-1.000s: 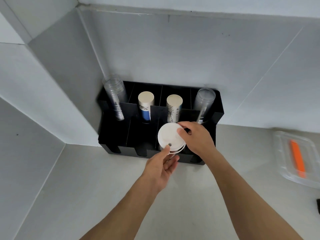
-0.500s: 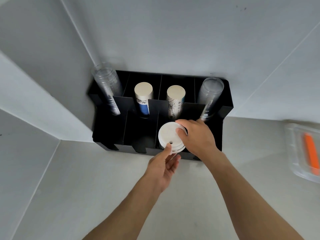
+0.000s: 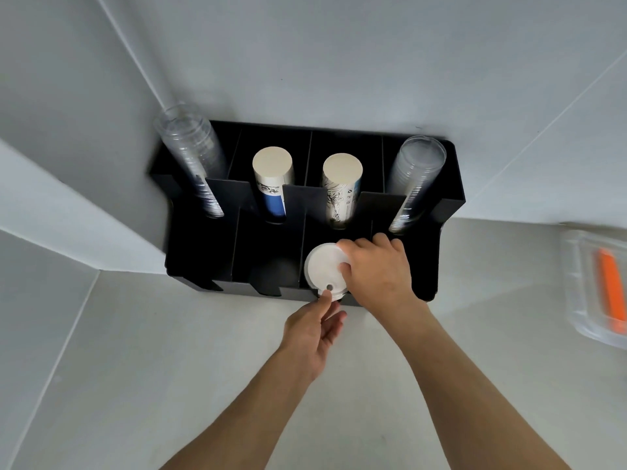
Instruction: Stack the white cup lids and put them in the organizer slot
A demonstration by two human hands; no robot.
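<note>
A pale counter (image 3: 169, 368) is carrying a black organizer (image 3: 451, 184) pushed into its back corner against the walls. In the organizer's rear compartments, clear cup stacks are leaning at the left end (image 3: 190, 157) and right end (image 3: 415, 178), with two paper cup stacks (image 3: 273, 178) between them. A clear container (image 3: 576, 286) with an orange item (image 3: 610, 293) inside is sitting at the counter's right edge. The right hand (image 3: 380, 276) is gripping the stack of white cup lids (image 3: 324, 269) from the right, over the third front slot from the left. The left hand (image 3: 315, 334) is loosely open, its thumb touching the lids' front edge.
</note>
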